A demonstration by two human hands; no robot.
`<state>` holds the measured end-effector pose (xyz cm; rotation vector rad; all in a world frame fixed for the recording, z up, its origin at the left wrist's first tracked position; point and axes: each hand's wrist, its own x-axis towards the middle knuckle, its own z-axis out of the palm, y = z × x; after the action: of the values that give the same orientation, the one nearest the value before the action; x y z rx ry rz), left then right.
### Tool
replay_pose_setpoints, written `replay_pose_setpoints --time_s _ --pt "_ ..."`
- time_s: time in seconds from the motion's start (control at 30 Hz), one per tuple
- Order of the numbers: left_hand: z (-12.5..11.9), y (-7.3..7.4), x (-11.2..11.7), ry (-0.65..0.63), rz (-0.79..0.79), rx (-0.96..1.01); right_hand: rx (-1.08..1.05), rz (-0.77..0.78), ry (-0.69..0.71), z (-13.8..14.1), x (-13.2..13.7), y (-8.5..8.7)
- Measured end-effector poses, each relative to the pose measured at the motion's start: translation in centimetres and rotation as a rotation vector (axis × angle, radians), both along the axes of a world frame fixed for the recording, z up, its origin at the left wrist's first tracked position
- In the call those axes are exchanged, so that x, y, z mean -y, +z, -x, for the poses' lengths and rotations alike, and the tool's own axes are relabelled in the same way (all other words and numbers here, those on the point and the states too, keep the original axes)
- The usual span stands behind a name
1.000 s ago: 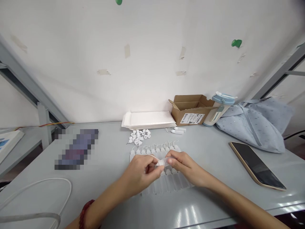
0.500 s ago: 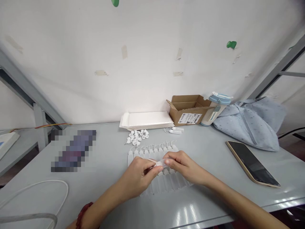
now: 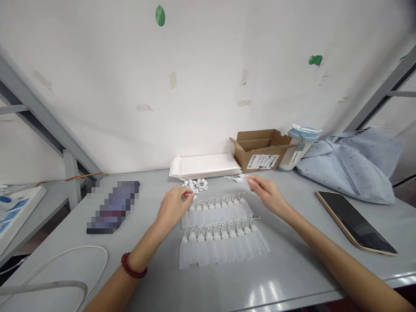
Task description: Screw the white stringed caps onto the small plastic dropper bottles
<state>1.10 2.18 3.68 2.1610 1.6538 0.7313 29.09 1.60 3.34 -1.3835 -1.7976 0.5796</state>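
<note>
Two rows of small translucent squeeze bottles (image 3: pixel 221 229) with white caps lie side by side on the grey table (image 3: pixel 162 277). My left hand (image 3: pixel 173 206) hovers at the left end of the far row, fingers curled near a pile of loose white caps (image 3: pixel 196 185); whether it pinches one I cannot make out. My right hand (image 3: pixel 264 193) reaches past the far row toward a few uncapped bottles (image 3: pixel 237 177) by the back, fingers pinched together, with nothing visible between them.
A stack of white trays (image 3: pixel 204 166), an open cardboard box (image 3: pixel 260 149) and a blue-lidded cup (image 3: pixel 299 147) stand at the back. A blue cloth bag (image 3: pixel 351 167) and a phone (image 3: pixel 355 221) lie right. A blurred dark object (image 3: pixel 112 207) and white cable (image 3: pixel 65 260) lie left.
Both hands held one bottle together above the rows, fitting its cap. Now that bottle is out of them and both hands have moved apart and toward the back.
</note>
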Motion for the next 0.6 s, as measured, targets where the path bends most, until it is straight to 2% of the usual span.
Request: replay_pose_setpoints --time_s 0.13,0.33,0.6 --pt "0.1 -0.9 -1.1 0.08 0.007 -0.041 0.083 0.002 -0.082 -1.8 -1.9 -1.1" --pt "-1.0 -1.6 -1.3 0.11 0.019 -0.073 0.29 -0.14 -0.051 -1.9 -2.9 -3.0" --pt "-1.1 -2.5 -1.8 0.113 -0.027 -0.009 0.371 -0.206 -0.022 -2.1 -3.8 -4.6"
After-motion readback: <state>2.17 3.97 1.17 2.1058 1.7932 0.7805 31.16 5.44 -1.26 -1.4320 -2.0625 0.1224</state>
